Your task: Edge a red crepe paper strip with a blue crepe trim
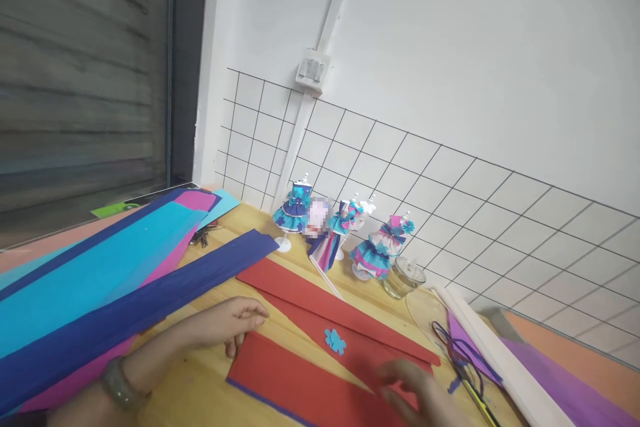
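My left hand [243, 320] has its fingers curled at the left corner of a strip of red crepe paper [310, 380] with a dark blue lower edge; the fingers appear closed on that corner. At the bottom right, my right hand [420, 383] hovers low over the red paper, slightly blurred, thumb and fingers apart. Behind lies a second, folded red paper [340, 307]. Small light-blue paper flowers [335, 341] rest on it, between the two hands.
Blue, turquoise and pink paper sheets [125, 267] cover the left side. Several miniature dress forms in paper dresses [375, 250] stand at the back beside a glass cup [404, 278]. Scissors [470, 380] and a pale paper roll [500, 353] lie right. A wire grid [390, 153] lines the wall.
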Demonstrator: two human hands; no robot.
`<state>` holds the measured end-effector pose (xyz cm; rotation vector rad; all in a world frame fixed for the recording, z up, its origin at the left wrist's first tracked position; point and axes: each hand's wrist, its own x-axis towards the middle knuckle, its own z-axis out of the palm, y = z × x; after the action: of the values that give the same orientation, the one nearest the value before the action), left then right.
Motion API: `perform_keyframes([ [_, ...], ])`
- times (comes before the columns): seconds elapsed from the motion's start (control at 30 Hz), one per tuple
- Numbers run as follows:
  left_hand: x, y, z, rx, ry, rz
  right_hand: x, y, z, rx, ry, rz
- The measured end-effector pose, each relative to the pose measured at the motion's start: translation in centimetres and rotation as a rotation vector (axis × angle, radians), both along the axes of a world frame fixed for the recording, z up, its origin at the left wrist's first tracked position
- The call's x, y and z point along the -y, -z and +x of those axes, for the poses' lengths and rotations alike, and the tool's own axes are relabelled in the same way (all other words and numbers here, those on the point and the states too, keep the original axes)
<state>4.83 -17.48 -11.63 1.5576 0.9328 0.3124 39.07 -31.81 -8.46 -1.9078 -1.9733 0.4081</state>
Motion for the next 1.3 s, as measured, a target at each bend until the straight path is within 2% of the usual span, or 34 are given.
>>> perform_keyframes([
  [0.07, 0.0, 0.0, 0.0, 0.012, -0.015, -0.016, -1.0, -0.3, -3.8, -0.037, -0.106, -0.053],
  [0.23, -0.1, 0.8, 0.0, 0.057, -0.029, 0.001, -3.5, 0.0, -10.8, -0.106, -0.141, -0.019],
  [0.4, -0.4, 2.3, 0.2, 0.073, -0.032, 0.091, -6.0, 0.5, -15.2, -0.135, -0.161, -0.017],
  [0.5, -0.5, 2.3, 0.4, 0.075, -0.026, 0.105, -7.2, 0.8, -16.6, -0.122, -0.169, -0.021],
  [0.7, -0.1, 1.5, 0.5, 0.034, 0.004, 0.103, -7.6, 1.5, -17.0, -0.158, -0.157, -0.011],
  [0.83, 0.2, 2.0, 0.6, -0.047, -0.001, 0.131, -7.3, 1.7, -16.6, -0.218, -0.137, -0.018],
  [1.0, 0.1, 2.5, 0.5, -0.004, 0.039, 0.150, -7.4, 1.7, -16.0, -0.279, -0.057, -0.016],
  [1.2, -0.5, 1.6, 0.5, -0.005, -0.118, 0.369, -7.5, 1.7, -14.5, -0.351, 0.063, -0.010],
  [1.3, -0.7, 1.6, 0.7, -0.026, -0.161, 0.375, -7.9, 2.0, -13.5, -0.377, 0.092, -0.003],
])
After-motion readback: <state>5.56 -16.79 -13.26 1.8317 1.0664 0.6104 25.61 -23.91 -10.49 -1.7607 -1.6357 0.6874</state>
